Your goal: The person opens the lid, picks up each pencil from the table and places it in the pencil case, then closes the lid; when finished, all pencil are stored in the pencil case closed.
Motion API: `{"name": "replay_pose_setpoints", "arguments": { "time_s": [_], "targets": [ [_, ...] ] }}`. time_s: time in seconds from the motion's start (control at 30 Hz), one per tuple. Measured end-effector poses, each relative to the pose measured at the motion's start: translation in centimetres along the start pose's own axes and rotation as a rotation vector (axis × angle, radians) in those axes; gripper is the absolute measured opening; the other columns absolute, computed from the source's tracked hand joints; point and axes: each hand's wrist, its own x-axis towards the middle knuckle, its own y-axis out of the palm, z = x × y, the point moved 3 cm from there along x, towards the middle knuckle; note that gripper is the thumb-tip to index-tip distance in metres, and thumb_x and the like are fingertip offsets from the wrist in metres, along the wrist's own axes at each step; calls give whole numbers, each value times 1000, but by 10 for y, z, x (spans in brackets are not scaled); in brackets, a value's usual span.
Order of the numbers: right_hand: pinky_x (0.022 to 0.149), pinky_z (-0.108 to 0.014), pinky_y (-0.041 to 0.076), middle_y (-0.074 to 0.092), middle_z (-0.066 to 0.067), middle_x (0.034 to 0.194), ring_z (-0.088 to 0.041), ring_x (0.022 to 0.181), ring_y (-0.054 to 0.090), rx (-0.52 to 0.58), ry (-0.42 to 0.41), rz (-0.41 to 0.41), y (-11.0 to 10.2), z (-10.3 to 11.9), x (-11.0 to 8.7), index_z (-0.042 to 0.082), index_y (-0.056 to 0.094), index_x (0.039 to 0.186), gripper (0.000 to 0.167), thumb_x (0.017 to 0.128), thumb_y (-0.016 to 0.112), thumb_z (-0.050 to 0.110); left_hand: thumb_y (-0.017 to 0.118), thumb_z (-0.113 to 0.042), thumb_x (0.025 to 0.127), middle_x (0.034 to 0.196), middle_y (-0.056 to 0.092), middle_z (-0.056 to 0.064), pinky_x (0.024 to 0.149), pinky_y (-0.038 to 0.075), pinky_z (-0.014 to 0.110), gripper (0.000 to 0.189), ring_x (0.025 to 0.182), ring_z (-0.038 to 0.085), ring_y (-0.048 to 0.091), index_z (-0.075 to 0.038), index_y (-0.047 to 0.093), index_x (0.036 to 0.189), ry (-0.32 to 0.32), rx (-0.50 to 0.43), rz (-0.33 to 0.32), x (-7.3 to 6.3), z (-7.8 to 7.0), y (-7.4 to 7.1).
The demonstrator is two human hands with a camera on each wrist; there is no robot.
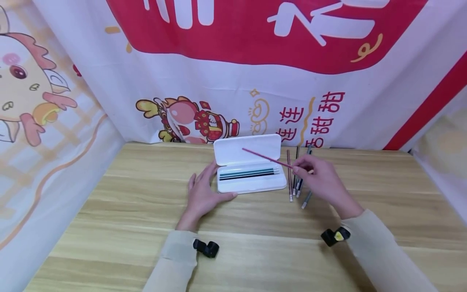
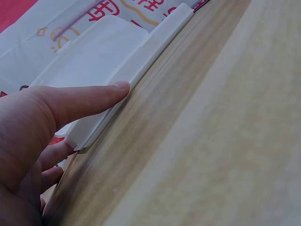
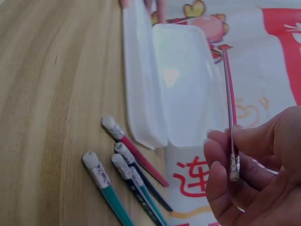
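Note:
A white pencil case (image 1: 251, 189) stands with its lid (image 1: 233, 150) raised, and several teal and black pencils (image 1: 248, 174) lie lengthwise inside. My left hand (image 1: 204, 196) holds the case at its left end. Its thumb (image 2: 94, 101) lies against the front wall, and the other fingers are around the end, partly hidden. Above the case's right end, my right hand (image 1: 317, 176) pinches a red pencil (image 1: 264, 156) near its eraser end between thumb and fingertips. In the right wrist view, this pencil (image 3: 229, 94) points away from the palm, its white eraser near the fingers.
Right of the case, several loose pencils lie on the wooden table (image 1: 255, 259), among them a red pencil (image 1: 289, 178) and a teal pencil (image 3: 113, 202). Their erasers face the near edge. A printed cloth (image 1: 226, 81) hangs directly behind the case.

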Motion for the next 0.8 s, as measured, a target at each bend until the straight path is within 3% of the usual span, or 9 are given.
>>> {"name": "replay_pose_setpoints", "arguments": {
  "time_s": [0.17,0.37,0.8],
  "targets": [
    [79,-35,56,77,-13,107,-26,96,68,-38,-70,42,19,0,24,8,73,114,13,108,64,15,97,-52,74,170,47,-2,138,-4,55,119,164,28,31,-33,30,170,-6,-2,-4,0,0,2],
    [89,-46,60,79,-10,109,-27,104,72,-45,-127,74,43,-4,44,8,76,112,13,108,65,13,98,-50,74,171,46,-1,138,-3,56,120,164,29,32,-31,30,170,-6,5,-7,-1,-2,2],
    [99,-49,57,76,-9,110,-29,109,68,-92,-183,56,67,0,52,10,82,106,9,101,74,10,99,-48,73,171,46,1,138,-2,56,121,163,30,34,-27,31,170,2,14,-18,-2,-4,1]
  ]
}}
